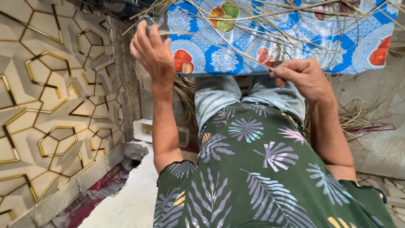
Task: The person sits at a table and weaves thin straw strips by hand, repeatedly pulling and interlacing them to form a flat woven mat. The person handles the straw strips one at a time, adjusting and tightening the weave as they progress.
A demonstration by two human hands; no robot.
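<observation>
A long dry straw strip runs across a table covered by a blue cloth with fruit prints. My left hand is raised at the table's left corner and pinches one end of the strip. My right hand is closed on the strip's other end at the table's near edge. Many more dry straw stalks lie scattered over the cloth. Below the hands I see my lap in a green leaf-patterned garment.
A wall panel with gold geometric lines stands close on the left. A small white box sits on the floor by the wall. A heap of loose straw lies on the floor at the right, under the table edge.
</observation>
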